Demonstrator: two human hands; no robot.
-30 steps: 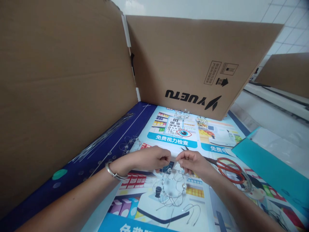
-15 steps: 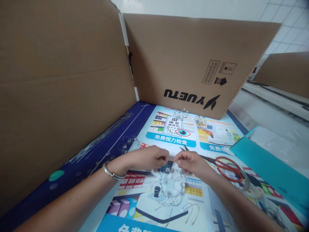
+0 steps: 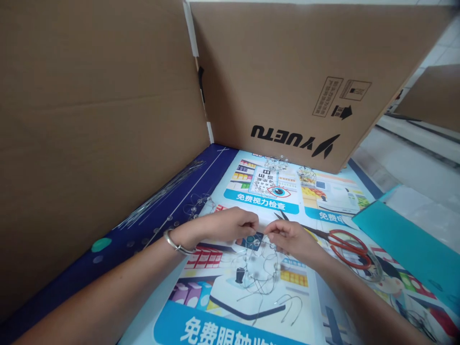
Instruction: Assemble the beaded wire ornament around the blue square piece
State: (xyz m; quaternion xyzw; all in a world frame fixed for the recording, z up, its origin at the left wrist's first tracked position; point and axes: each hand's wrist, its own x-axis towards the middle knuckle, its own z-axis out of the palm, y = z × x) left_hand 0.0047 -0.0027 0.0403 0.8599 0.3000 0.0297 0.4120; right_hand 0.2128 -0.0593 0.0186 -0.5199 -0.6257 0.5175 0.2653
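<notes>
Beaded wire ring, front and centre, lying on the printed sheet just on the wearer's side of both sets of fingertips, in the space between the two forearms! And here is the relation that matters: the ring's far edge sits right under the hands, the body of it spreading back toward the wearer. It is roughly round, so no clear long axis to call, though thin ends trail off its near side.

Right hand is the nearer one, its fingertips at the ring's far right edge, thumb and forefinger pinched together on what looks like a fine strand of it. Left hand, bracelet at the wrist, comes in from the other side, fingers curled in tight, knuckles facing the right fingertips across a narrow gap; whether a strand runs inside that curl cannot be told.

Around the action, scissors lie beside the right hand, red handles away to the right, blade tips poking out beyond the fingers. Loose wire pieces rest near the ring, on its right and toward the wearer. Past the left wrist, another beaded cluster, and a bundle of wires along the dark blue strip!
</notes>
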